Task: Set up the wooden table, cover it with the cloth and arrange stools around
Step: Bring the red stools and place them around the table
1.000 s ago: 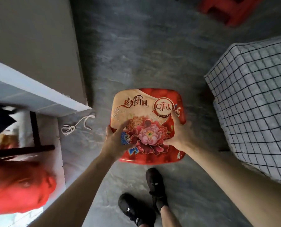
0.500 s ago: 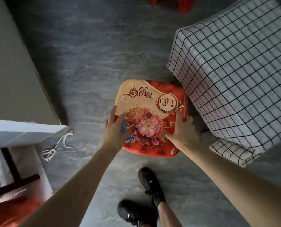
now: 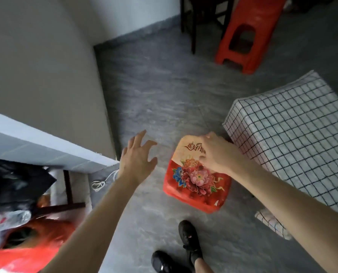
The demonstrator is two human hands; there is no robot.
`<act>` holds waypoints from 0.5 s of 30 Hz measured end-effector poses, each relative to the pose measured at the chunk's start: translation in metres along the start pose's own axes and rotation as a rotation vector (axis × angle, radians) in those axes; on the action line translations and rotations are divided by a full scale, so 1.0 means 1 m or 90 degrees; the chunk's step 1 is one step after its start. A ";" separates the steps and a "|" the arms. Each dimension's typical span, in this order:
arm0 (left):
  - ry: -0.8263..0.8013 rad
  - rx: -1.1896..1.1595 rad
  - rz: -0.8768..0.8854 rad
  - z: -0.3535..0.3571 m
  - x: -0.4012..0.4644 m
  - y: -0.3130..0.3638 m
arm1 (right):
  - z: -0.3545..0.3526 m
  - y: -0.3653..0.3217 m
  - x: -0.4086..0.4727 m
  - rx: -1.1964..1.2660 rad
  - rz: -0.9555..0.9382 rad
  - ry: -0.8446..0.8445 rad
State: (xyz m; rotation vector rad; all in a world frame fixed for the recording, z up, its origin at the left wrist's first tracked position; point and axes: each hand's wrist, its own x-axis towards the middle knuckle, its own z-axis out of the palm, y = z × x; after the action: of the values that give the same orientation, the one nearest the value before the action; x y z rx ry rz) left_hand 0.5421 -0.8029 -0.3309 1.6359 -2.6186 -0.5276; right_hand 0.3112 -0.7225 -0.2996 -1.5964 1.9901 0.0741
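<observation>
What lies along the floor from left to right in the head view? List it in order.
white cord → left hand → flowered red stool under the right hand → checked cloth over the table

The cloth-covered surface (image 3: 294, 146) is found at the right of the frame, standing on the floor (image 3: 164, 91). A stool (image 3: 197, 174) is placed just left of the surface, at centre right, with the right hand (image 3: 217, 154) laid on its top. The left hand (image 3: 138, 160) is seen left of the stool, apart from it, over bare floor. A second stool (image 3: 248, 36) is located at the upper right, behind the surface, with dark furniture legs (image 3: 191, 24) just left of it. A wall (image 3: 36, 62) occupies the upper left. A ledge (image 3: 42, 152) and bags (image 3: 16, 194) beneath it are noted at the lower left, a cord (image 3: 103, 181) lying on the floor beside them. Two shoes (image 3: 185, 247) are seen at the bottom centre.
</observation>
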 end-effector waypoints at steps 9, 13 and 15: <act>0.189 0.024 -0.014 -0.229 -0.033 0.009 | -0.177 -0.110 -0.065 0.044 -0.199 0.108; 0.214 0.059 -0.056 -0.281 -0.055 -0.004 | -0.208 -0.164 -0.066 0.007 -0.265 0.162; 0.249 0.076 -0.064 -0.295 -0.065 -0.016 | -0.214 -0.189 -0.062 -0.015 -0.292 0.188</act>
State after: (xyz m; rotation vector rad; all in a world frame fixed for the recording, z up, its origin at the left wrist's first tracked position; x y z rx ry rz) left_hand 0.6398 -0.8344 -0.0460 1.7034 -2.3299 -0.0405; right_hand 0.4043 -0.8050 -0.0353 -2.1397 1.7755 -0.3341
